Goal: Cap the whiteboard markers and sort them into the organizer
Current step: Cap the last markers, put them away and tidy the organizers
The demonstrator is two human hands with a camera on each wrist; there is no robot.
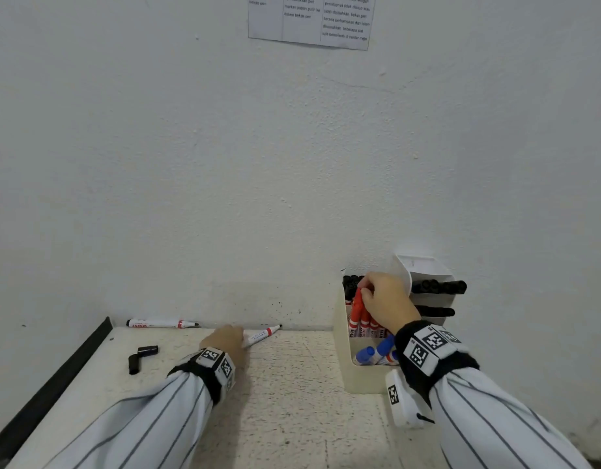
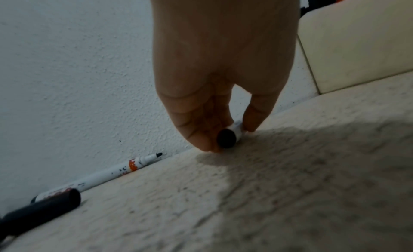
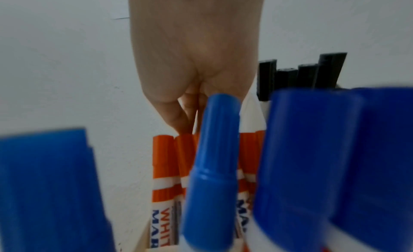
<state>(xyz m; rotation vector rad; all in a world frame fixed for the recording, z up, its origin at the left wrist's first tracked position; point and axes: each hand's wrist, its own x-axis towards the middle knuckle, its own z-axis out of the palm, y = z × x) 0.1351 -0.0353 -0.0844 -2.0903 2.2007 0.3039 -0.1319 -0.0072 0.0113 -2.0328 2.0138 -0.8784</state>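
Observation:
My left hand [image 1: 238,337] pinches the rear end of an uncapped marker [image 1: 262,334] that lies on the table with its black tip at the wall. The left wrist view shows the fingers [image 2: 201,132] and thumb holding that marker's black end [image 2: 226,138]. A second uncapped marker [image 1: 162,323] [image 2: 107,174] lies along the wall. Two black caps [image 1: 147,350] [image 1: 133,363] rest at the left. My right hand [image 1: 366,292] grips a red-capped marker [image 1: 357,308] standing in the cream organizer [image 1: 343,333]. In the right wrist view my fingers [image 3: 178,119] touch the red caps [image 3: 165,158].
The organizer holds blue-capped markers [image 1: 376,352] [image 3: 212,150] in front, red ones in the middle, black-capped ones [image 1: 351,282] [image 3: 290,77] at the back. More black markers [image 1: 437,286] lie in side slots. A black strip [image 1: 55,384] edges the table's left side. A printed sheet [image 1: 309,18] hangs on the wall.

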